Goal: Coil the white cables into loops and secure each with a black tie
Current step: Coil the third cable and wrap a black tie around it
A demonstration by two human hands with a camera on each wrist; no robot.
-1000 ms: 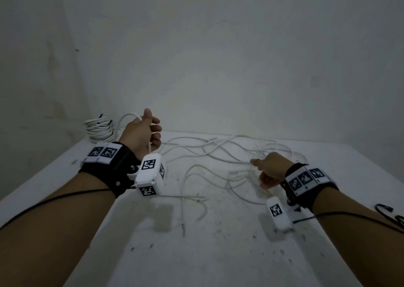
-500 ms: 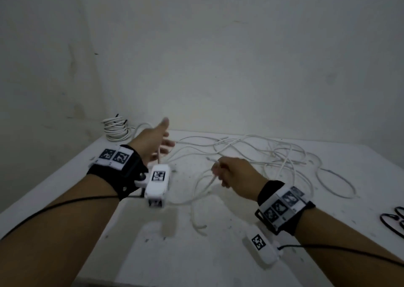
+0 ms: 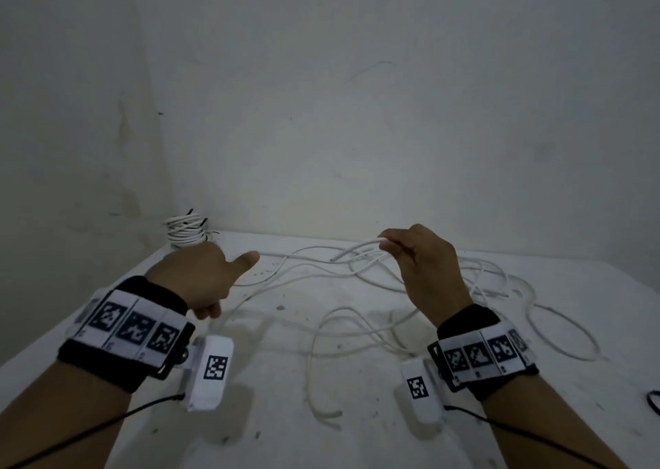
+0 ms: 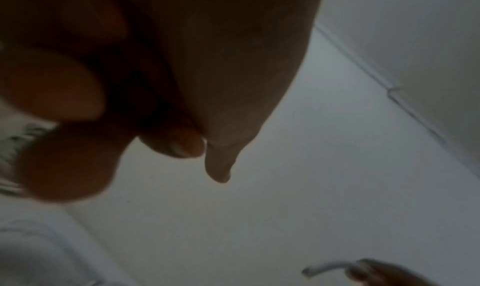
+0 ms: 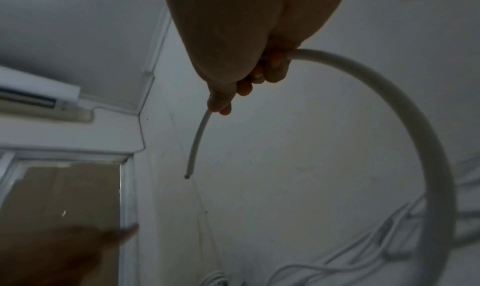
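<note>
Right hand (image 3: 426, 272) fingers pinching white cable (image 5: 405, 114) near its end, left hand (image 3: 200, 275) loosely curled, empty

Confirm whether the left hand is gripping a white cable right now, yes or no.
No. In the left wrist view the left hand has its fingers loosely curled on nothing; only the right hand pinches the thin white cable.

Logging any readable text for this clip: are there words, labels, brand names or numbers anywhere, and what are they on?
No readable words, brands or numbers in any view.
Left wristband: black-and-white square marker codes only; tiny marks beneath are too small to read.
Right wristband: the same.
Two white wrist camera boxes: one marker code each, no text.
</note>
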